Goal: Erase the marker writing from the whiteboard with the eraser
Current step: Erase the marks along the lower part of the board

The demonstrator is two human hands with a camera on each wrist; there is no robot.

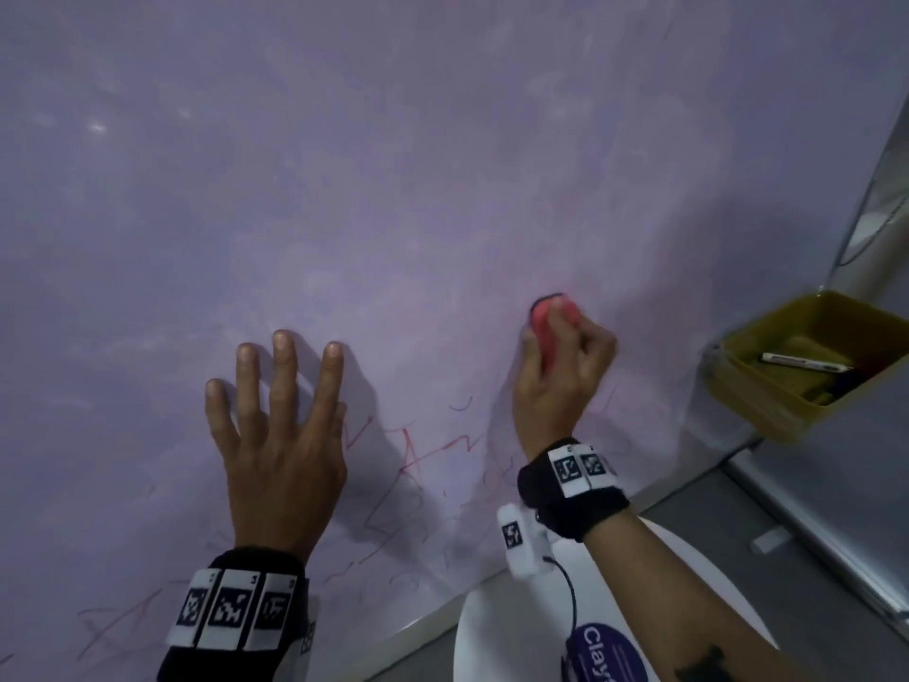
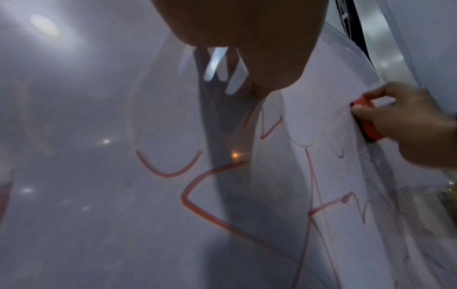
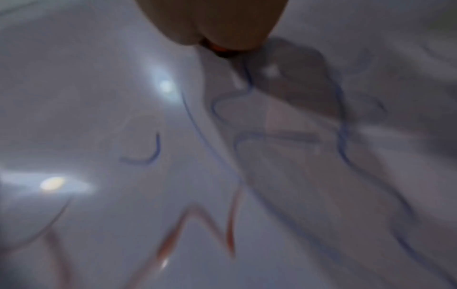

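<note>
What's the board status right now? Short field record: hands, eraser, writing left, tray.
left hand: flat on whiteboard, fingers spread
right hand: grip on red eraser, pressed to board
writing left: red and blue strokes below both hands
upper board: smeared, no clear strokes
yellow tray: at right, marker inside

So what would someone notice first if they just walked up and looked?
Probably the red eraser, gripped in the right hand against the whiteboard. Next, the left hand spread flat on the board beside it, with red scribbles left between and below the hands.
</note>
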